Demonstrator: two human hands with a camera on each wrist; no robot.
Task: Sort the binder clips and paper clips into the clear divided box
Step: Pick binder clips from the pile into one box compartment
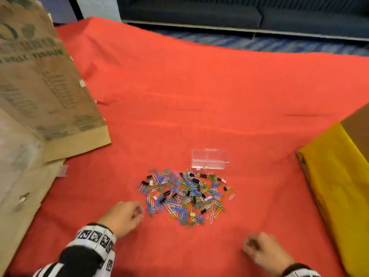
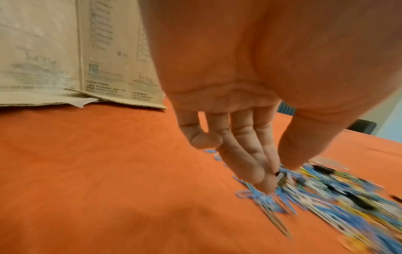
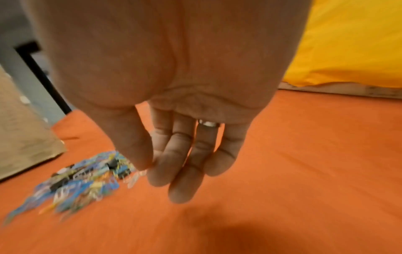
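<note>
A mixed heap of coloured paper clips and black, pink and yellow binder clips (image 1: 184,194) lies on the red cloth (image 1: 199,96). Just behind it stands the clear divided box (image 1: 210,161), which looks empty. My left hand (image 1: 127,215) hovers at the heap's left edge; in the left wrist view the left hand (image 2: 250,154) has relaxed fingers (image 2: 245,163) reaching down toward the blue clips (image 2: 261,199), holding nothing. My right hand (image 1: 259,250) hangs over bare cloth to the right of the heap; the right hand (image 3: 185,163) has loose fingers and is empty.
A large cardboard box (image 1: 40,86) stands at the left, close to the heap. A yellow cloth over a brown box (image 1: 339,186) lies at the right edge. A dark sofa (image 1: 239,13) sits beyond the table's far edge.
</note>
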